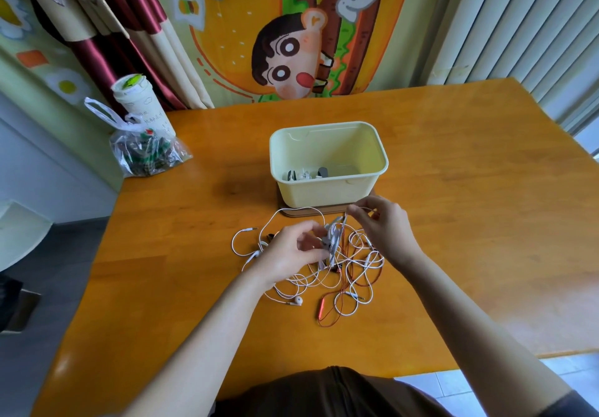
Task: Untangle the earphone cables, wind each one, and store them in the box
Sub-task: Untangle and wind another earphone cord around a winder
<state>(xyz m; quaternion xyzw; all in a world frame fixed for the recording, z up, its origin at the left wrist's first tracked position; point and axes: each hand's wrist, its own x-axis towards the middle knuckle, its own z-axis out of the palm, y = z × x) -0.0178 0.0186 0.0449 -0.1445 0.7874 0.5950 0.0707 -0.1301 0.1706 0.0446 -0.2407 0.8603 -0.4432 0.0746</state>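
Table (453,189): orange wood, fills the middle of the frame.
Arms: both bare forearms rise from the bottom edge and angle inward, meeting just below the centre.
Box (324,193): pale yellow, open, upright at centre on a brown base; a few dark and white pieces (306,174) lie on its floor, too small to tell apart.
Bag (149,154): clear plastic, knotted, at the table's left edge, centre left of the frame.
Cup (139,102): white, lidded, just behind the bag.
Cables (353,274): loose white tangle on the table below the box, spreading under and between both hands.
Left hand (291,254): palm turned right, fingers curled, gripping a bundle.
Right hand (385,225): raised near the box's lower right corner, wrist bent, thumb and forefinger pinching a thin strand above the bundle.
Bundle (332,238): grey-white wound cable, upright between the hands.
Red cable (327,314): threads through the tangle, looping out at its lower edge.
Earbud (298,301): white, lying at the tangle's lower left.
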